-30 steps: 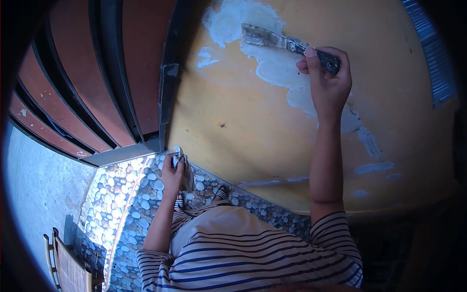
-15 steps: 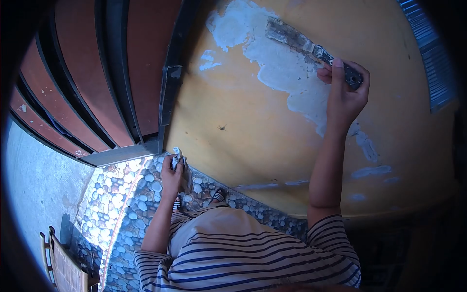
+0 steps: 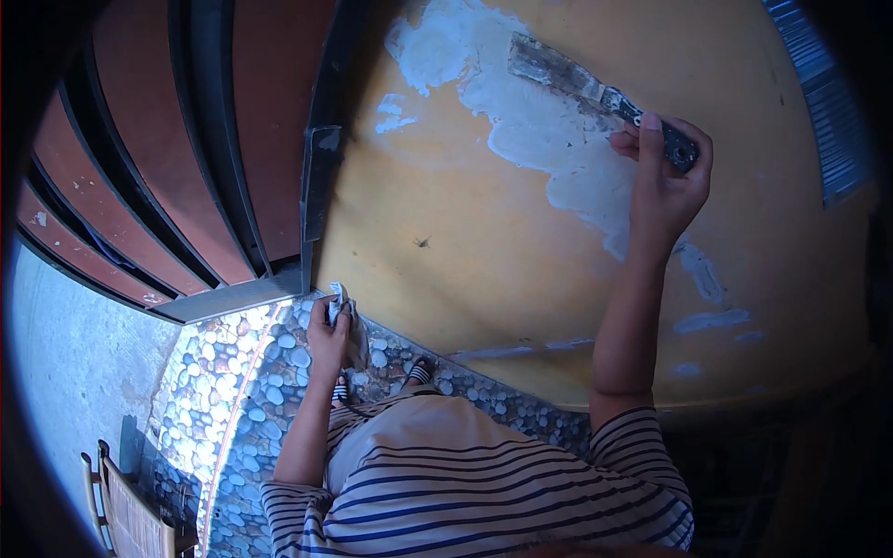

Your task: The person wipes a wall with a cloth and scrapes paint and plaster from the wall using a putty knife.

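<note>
My right hand (image 3: pixel 668 177) is closed round the dark handle of a putty knife (image 3: pixel 558 74), whose stained blade lies against or just over the wall. Pale filler (image 3: pixel 521 126) spreads in an uneven patch across the yellow wall (image 3: pixel 446 307), beneath the blade and down towards my wrist. Low on the left, my left hand (image 3: pixel 329 339) grips a crumpled packet (image 3: pixel 337 299) with a whitish top; its contents are hidden.
Red panels with dark bars (image 3: pixel 270 121) stand left of the wall. Pebbled flooring (image 3: pixel 270 391) runs below, around my feet. A bamboo chair (image 3: pixel 135 507) is at the lower left, and a louvred strip (image 3: pixel 823 102) at the upper right.
My right hand and the putty knife have moved right and slightly down from their place a second ago, with more filler visible left of the blade. My left hand has barely moved.
</note>
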Motion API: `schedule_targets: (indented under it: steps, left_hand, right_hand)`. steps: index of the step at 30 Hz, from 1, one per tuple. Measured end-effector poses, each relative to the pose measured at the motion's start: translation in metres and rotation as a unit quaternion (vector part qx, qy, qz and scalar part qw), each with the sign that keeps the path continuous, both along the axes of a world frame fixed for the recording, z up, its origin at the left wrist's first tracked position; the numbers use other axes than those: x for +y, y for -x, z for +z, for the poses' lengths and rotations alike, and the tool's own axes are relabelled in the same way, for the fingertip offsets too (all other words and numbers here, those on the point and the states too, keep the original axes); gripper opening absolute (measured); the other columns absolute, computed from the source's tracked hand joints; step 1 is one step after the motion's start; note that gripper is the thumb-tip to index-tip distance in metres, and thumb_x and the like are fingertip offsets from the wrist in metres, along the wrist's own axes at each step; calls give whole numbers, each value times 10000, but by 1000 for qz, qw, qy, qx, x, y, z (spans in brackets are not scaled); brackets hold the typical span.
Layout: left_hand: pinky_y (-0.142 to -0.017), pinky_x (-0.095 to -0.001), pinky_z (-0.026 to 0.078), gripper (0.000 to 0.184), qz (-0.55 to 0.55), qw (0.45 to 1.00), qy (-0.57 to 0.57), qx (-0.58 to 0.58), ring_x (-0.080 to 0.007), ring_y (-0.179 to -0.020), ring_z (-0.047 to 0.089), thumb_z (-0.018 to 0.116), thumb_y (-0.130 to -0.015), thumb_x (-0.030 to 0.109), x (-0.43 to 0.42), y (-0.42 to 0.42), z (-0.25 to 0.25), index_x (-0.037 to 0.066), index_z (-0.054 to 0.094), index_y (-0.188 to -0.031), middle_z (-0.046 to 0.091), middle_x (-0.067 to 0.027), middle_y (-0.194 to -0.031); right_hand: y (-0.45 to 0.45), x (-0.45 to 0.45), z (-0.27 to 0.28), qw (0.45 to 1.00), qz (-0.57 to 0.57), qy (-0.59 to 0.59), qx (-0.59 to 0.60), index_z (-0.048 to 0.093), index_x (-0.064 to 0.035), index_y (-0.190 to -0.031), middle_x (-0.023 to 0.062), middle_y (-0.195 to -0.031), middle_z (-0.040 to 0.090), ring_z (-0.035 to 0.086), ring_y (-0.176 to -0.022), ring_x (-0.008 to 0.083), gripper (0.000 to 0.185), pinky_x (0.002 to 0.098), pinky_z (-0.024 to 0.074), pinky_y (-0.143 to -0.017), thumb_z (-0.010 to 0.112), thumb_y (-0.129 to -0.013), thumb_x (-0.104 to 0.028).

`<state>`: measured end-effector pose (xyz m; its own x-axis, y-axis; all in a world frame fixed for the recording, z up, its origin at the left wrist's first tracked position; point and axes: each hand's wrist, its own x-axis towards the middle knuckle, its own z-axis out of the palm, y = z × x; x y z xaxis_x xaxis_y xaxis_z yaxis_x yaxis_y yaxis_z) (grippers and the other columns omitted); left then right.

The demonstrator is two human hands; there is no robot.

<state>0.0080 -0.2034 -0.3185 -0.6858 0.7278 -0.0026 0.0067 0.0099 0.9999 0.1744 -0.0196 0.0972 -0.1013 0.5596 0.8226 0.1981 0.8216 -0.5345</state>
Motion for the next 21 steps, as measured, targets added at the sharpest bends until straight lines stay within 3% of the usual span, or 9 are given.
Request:
schedule_targets:
  steps: [3, 9, 15, 21]
  left_hand:
    - [-733, -278, 482, 221, 16, 1000, 4, -8, -127, -775, 561, 684, -909, 91, 0, 1, -3, 3, 598, -1092, 621, -70, -867]
    - [-768, -275, 474, 227, -8, 1000, -2, 1, -115, -831, 565, 652, -922, 73, 2, 0, 1, 4, 590, -1129, 618, -58, -904]
    - [-742, -278, 481, 218, 20, 999, 3, -29, -134, -787, 564, 688, -904, 90, 2, 1, -12, 7, 603, -1086, 621, -77, -881]
    - [-732, -281, 480, 225, 11, 1000, 2, -22, -130, -774, 559, 691, -902, 101, 3, 2, 8, 8, 601, -1087, 616, -72, -868]
  right_hand:
    - [-5, -1, 5, 999, -34, 3, -10, 511, 34, -1033, 128, -841, 671, 701, -696, 184, 252, 293, 599, -657, 706, -922, -82]
    - [5, 2, -2, 1000, 13, 11, -4, 511, 42, -1047, 133, -829, 679, 702, -686, 182, 252, 286, 595, -656, 695, -929, -83]
    - [-2, 0, 3, 999, -41, 17, -6, 513, 39, -1047, 136, -821, 680, 704, -690, 182, 252, 288, 591, -648, 693, -932, -93]
    - [6, 6, -7, 999, 31, 25, -9, 512, 39, -1047, 140, -829, 683, 696, -698, 169, 270, 299, 603, -664, 706, -926, -104]
